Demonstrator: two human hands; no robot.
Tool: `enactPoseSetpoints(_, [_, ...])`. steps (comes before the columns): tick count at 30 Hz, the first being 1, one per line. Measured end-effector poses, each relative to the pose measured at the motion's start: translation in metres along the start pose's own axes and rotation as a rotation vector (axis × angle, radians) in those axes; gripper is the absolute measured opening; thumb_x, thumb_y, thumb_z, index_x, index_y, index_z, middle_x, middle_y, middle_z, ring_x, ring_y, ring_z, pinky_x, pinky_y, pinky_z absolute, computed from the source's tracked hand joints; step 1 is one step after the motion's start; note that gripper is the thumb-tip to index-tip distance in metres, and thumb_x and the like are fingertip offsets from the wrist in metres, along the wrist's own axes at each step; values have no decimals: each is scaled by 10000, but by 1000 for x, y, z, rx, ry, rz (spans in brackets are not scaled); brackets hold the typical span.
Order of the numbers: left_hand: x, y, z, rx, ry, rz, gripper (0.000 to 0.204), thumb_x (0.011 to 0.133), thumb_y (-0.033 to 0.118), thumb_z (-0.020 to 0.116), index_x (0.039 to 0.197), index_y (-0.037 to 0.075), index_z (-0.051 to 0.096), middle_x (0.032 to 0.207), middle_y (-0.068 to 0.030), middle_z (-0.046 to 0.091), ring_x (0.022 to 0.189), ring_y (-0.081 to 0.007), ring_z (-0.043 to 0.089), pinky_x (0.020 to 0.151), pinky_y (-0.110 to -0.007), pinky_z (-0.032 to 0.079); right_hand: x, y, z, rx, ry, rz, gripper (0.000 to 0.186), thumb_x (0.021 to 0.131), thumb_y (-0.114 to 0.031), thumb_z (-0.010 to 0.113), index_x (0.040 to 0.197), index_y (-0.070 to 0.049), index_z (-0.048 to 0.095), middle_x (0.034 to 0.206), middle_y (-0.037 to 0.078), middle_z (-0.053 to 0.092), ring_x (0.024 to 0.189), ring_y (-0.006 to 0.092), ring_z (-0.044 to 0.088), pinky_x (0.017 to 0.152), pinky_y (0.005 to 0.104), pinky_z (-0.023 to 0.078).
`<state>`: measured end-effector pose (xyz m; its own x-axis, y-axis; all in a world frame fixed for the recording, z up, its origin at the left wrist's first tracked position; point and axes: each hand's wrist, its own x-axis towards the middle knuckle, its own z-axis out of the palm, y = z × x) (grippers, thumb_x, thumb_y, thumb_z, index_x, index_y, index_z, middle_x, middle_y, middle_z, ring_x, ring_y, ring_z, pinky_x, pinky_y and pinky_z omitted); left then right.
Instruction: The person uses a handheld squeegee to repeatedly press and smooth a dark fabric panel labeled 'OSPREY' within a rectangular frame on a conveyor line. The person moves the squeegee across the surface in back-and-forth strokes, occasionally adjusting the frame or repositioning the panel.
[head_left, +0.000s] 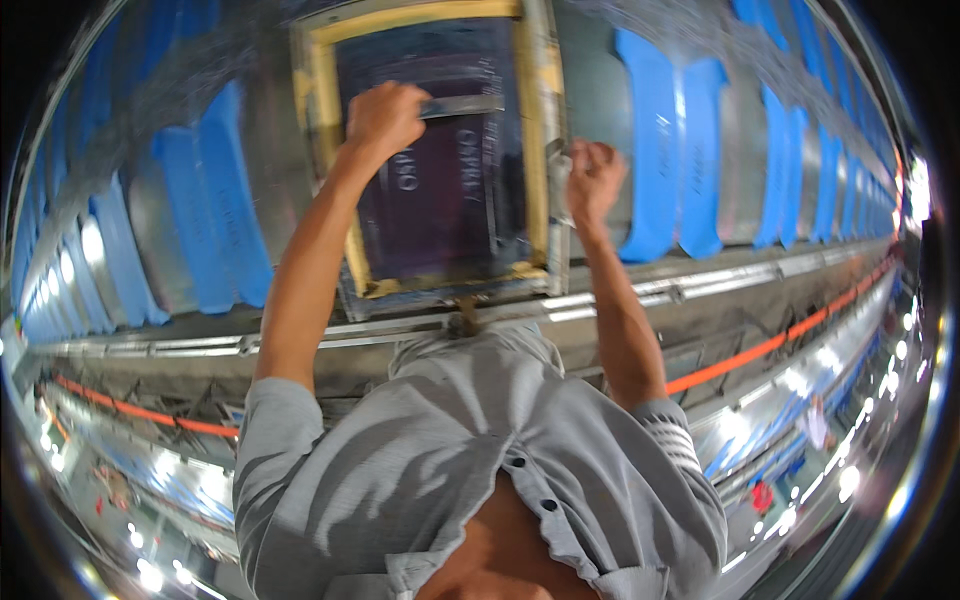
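A screen-printing frame [322, 120] with yellow-taped edges lies on the long table in front of me, its dark mesh [430, 220] showing pale lettering. My left hand [385, 120] is closed in a fist over the upper left of the mesh. From that fist a flat, greyish squeegee [465, 105] reaches rightward across the screen. Just beyond the frame's right side, my right hand [595, 180] has its fingers curled in. Whatever they may grip is blurred and cannot be made out.
Blue cut fabric pieces [657, 150] lie in rows along the table on both sides, some with dark print. A metal rail [640, 297] runs along the near edge, close to my waist. Behind me are an orange bar [790, 335] and another long table with blue pieces.
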<state>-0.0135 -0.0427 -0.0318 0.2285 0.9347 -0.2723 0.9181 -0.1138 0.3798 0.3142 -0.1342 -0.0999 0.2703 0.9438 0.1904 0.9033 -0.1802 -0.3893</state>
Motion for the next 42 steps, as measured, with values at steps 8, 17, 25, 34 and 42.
enactPoseSetpoints(8, [60,-1,-55,95,-4,63,380,775,117,615,1108,138,796,994,-190,757,950,-386,725,857,-502,582,162,-185,-4,-31,-479,-795,331,845,-293,781,1124,-118,752,1099,123,716,1090,332,664,961,439,532])
enactPoseSetpoints(17, [-91,24,26,-66,43,-10,383,776,46,574,1065,146,804,1049,-146,761,910,-349,738,821,-461,592,7,-135,-12,102,-563,-842,255,687,-46,712,941,-32,728,1008,126,708,1018,305,671,1018,469,503])
enactPoseSetpoints(25, [-139,26,53,-114,-169,-50,383,720,70,669,1070,137,808,996,-151,768,904,-320,746,825,-446,597,-53,-115,-21,149,-650,-788,140,736,-73,662,854,-50,735,912,141,683,954,313,678,1005,557,497])
enactPoseSetpoints(34, [57,-28,-43,139,54,30,416,715,199,703,1122,182,791,948,-172,765,949,-374,733,850,-511,588,150,-191,29,-36,-486,-831,148,766,-127,676,858,-30,740,823,196,733,831,369,748,754,464,608])
enactPoseSetpoints(42, [-67,26,6,8,3,-32,322,788,108,613,1029,194,809,929,-129,766,858,-302,752,766,-443,607,38,-144,-19,124,-534,-870,190,746,-49,695,930,-45,740,997,121,724,1035,299,687,1088,518,471])
